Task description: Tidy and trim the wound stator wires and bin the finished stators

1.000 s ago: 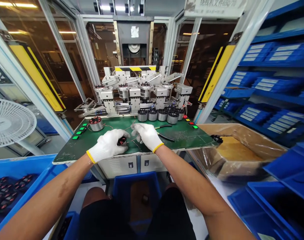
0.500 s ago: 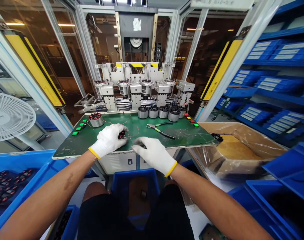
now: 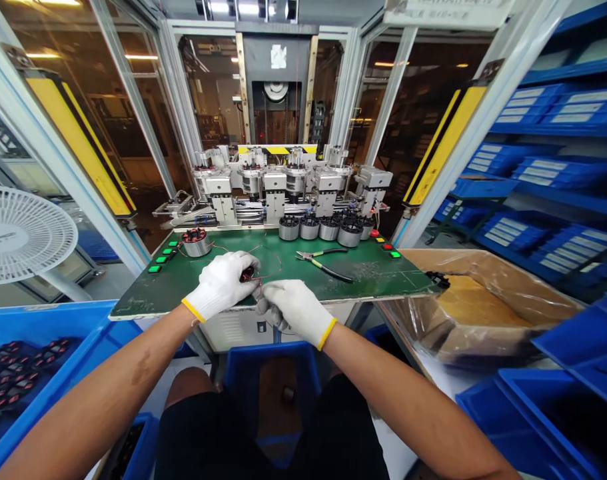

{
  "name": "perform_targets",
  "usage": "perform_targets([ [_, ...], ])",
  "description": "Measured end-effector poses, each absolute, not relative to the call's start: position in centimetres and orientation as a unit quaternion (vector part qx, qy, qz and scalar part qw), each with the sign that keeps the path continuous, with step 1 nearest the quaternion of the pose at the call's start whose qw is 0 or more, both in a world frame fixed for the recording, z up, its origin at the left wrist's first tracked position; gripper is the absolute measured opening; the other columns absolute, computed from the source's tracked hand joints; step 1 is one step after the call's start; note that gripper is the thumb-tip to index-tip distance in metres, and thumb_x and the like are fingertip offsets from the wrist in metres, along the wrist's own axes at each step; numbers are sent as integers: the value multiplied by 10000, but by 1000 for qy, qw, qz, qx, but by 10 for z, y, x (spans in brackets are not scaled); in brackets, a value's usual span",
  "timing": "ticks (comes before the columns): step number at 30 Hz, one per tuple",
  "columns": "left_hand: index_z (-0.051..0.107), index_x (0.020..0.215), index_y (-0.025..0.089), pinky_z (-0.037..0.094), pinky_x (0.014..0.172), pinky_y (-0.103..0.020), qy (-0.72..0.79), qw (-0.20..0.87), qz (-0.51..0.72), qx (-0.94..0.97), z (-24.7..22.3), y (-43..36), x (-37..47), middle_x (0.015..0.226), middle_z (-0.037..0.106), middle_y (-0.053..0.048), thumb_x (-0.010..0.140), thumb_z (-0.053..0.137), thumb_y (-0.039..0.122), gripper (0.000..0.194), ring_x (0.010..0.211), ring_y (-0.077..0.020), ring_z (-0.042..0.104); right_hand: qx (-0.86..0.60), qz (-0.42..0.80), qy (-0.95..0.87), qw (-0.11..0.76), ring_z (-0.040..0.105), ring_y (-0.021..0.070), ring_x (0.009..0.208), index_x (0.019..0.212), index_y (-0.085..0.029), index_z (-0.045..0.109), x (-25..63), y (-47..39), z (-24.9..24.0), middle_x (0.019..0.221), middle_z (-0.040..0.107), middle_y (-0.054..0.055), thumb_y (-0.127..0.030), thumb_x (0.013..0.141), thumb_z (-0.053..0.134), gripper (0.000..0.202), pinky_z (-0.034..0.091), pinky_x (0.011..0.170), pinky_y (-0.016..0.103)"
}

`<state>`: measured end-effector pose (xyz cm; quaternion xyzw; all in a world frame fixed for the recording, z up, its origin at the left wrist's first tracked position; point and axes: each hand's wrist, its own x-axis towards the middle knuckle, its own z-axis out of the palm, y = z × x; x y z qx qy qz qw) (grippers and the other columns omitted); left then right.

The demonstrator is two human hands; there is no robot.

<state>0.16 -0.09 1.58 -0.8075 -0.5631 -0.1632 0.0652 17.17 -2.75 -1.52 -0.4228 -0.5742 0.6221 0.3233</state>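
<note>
While the left hand closes round a small dark part wound with reddish wire, glove fingers cover its far and near sides. Part sits at the front edge of the green tabletop, its open side turned to the right hand. Judgement: left grip steadies it; the turn leaves the lead side reachable.

Right hand just beside it, fingers drawn together where a thin wire comes off the part. Seems to be working at that wire; whether it is pinched, cannot tell.

Beyond the grip, loose wire curls on the green surface. To the right and a little farther off, cutters lie with jaws parted, tips toward the grip, handles away; within easy reach of the right hand, probably why they lie there. Left of the grip and farther back, a silver-cased wound unit trails leads. Right and beyond, silver cylinders with black tops stand grouped before the machine, perhaps to keep the near area free for handwork.

Hard to make out: most of the held part, behind glove; right fingertips, blurred together; wire ends; rear cylinders, overlapped by front ones; contents of the right-hand blue bin, in deep shadow.
</note>
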Motion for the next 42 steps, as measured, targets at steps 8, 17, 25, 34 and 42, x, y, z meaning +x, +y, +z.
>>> perform_targets([
  [8,631,953,277,420,646,-305,-565,56,-163,-807,16,-2,3,1041,662,-7,772,543,399,235,944,-244,612,-461,521,-643,320,449,76,420,705,-154,570,168,-20,-16,600,591,-22,-212,819,536,132,313,399,179],
  [17,610,1004,273,411,664,-328,-518,61,-132,-843,18,-3,3,999,635,-37,823,504,495,306,865,-246,588,-474,171,-824,257,598,147,702,814,-186,660,149,-55,5,758,665,14,-262,910,500,202,368,611,224],
  [25,636,962,231,441,723,-325,-518,52,-137,-843,15,-1,2,971,627,-62,812,530,406,254,868,-223,583,-462,-130,-868,129,636,243,753,1311,-182,444,161,-69,43,1019,641,121,-390,995,341,392,458,625,315],
  [34,631,1007,244,436,807,-382,-386,155,-181,-892,26,-20,-8,1158,628,-53,851,527,341,211,977,-244,565,-402,-218,-889,0,620,274,736,899,-166,555,197,-32,42,796,593,78,-124,867,419,146,442,569,318],
  [42,600,1126,240,475,777,-334,-233,204,-95,-946,31,-70,-35,1115,668,-73,921,288,162,382,949,-197,612,-385,-240,-891,30,587,262,799,1152,-171,513,199,-16,33,875,595,104,-100,879,375,314,393,661,343],
])
